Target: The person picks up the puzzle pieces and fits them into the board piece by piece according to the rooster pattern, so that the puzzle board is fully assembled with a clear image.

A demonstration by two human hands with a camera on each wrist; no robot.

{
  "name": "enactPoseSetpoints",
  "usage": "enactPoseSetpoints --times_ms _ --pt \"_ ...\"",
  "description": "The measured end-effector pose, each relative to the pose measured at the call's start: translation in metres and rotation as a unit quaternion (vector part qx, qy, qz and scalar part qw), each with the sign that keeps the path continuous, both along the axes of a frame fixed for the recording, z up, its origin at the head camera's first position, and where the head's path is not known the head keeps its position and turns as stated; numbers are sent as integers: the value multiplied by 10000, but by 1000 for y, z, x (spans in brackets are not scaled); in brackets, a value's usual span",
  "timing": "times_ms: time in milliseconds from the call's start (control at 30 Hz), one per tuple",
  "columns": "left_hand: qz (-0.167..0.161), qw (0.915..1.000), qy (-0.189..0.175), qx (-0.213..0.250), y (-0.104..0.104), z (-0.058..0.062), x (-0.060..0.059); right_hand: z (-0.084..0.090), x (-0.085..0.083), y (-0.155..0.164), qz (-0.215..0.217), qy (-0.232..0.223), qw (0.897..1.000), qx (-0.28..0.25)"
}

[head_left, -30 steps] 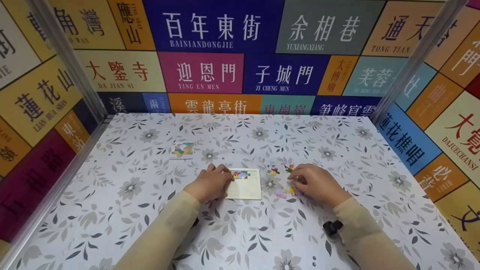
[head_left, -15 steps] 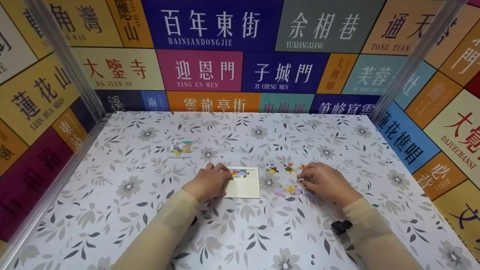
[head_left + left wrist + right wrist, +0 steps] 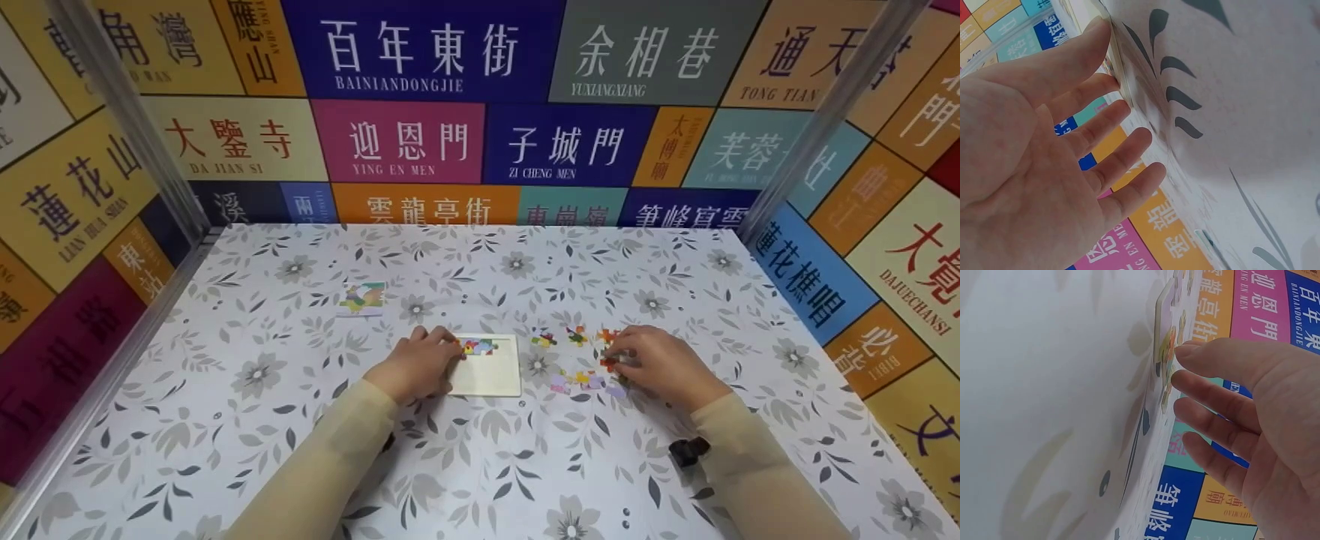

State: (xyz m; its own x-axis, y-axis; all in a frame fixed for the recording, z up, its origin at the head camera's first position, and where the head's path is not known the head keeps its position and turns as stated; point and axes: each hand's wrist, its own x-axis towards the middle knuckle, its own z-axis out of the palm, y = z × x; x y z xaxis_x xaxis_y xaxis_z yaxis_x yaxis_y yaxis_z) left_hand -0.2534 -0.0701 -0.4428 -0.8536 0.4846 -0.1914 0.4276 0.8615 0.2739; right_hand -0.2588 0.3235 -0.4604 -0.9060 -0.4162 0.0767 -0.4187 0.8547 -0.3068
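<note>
A pale puzzle board lies flat on the flowered table, with a few coloured pieces fitted in its top left corner. My left hand rests at the board's left edge. In the left wrist view that left hand has its fingers straight and their tips against the board's rim. Several loose puzzle pieces lie scattered right of the board. My right hand rests among them, fingertips on an orange-red piece. In the right wrist view the right hand has loosely extended fingers, and the thumb tip touches a piece.
A small picture card lies at the back left of the table. Walls of coloured sign panels close in the back and both sides, with metal posts at the corners. A black strap is on the right wrist.
My right hand has slid to the right across the loose pieces, uncovering some of them. The left hand has stayed at the board's left edge.
</note>
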Motion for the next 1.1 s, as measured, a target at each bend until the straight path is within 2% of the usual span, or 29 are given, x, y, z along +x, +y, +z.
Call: enactPoseSetpoints --times_ms 433,667,1100 --pt "-27 10000 56 -37 1 0 -2 0 -3 2 -174 -243 9996 4" --pt "-18 9999 111 -101 1 -1 -1 0 -4 2 -130 -344 9993 -76" --pt "-96 9997 191 66 0 1 2 -3 -4 3 53 -19 9998 -210"
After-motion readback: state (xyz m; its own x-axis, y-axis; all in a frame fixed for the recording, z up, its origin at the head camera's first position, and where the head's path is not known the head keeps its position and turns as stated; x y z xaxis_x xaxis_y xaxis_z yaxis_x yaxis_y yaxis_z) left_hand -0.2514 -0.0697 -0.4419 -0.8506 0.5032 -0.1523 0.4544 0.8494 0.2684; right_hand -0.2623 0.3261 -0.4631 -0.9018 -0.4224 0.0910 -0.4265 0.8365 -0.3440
